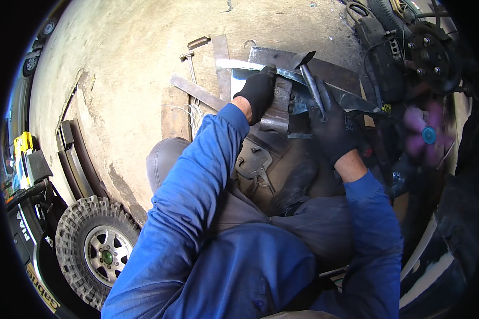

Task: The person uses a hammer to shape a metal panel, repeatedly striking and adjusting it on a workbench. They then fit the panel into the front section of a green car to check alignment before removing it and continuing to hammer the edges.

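My black-gloved left hand grips a long light metal strip that lies slanting across a steel block. My gloved right hand holds a hammer by its handle, the dark head raised just above the strip. Under and around these lie dark steel plates. A second hammer, a flat bar and locking C-clamp pliers lie on the ground around my knees.
A knobby tyre on an alloy rim is at the lower left, beside long steel sections. A wheel hub with studs and a pink fan are at the right. Vehicles stand along the left edge.
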Tool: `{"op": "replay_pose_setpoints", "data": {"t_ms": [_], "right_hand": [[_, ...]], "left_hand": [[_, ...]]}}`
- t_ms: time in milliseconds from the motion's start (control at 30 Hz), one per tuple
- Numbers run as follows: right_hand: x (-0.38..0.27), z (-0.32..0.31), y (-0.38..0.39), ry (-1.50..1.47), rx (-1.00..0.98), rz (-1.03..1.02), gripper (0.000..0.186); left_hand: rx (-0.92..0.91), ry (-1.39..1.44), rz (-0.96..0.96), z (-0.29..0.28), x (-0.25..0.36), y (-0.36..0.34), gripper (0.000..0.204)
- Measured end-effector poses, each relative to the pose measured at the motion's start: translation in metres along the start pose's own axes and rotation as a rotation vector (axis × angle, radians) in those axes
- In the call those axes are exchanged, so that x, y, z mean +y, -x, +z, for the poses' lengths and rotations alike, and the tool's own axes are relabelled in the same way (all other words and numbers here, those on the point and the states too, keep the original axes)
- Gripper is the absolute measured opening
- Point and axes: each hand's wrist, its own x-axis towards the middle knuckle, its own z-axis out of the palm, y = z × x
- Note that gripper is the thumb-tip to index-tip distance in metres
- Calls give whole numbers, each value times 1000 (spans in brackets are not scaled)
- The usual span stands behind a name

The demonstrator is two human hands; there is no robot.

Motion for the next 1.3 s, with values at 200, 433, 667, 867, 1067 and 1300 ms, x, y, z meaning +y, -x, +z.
{"op": "replay_pose_setpoints", "data": {"t_ms": [200,433,667,867,1067,1300], "right_hand": [[2,9,0,150,-13,12,57],[-7,10,3,-31,-110,238,72],[-21,21,12,-51,-31,232,70],[-18,30,17,-80,150,160,50],[-27,31,15,103,123,127,49],[-43,23,14,-36,229,78,64]], "left_hand": [[-23,-85,86,5,-10,-8,46],[0,248,94,19,-33,-33,35],[-64,-262,65,-7,8,-15,41],[-26,174,-121,-1,16,-12,55],[-9,-10,-29,-3,13,-15,57],[-39,1,-13,-2,11,-12,45]]}}
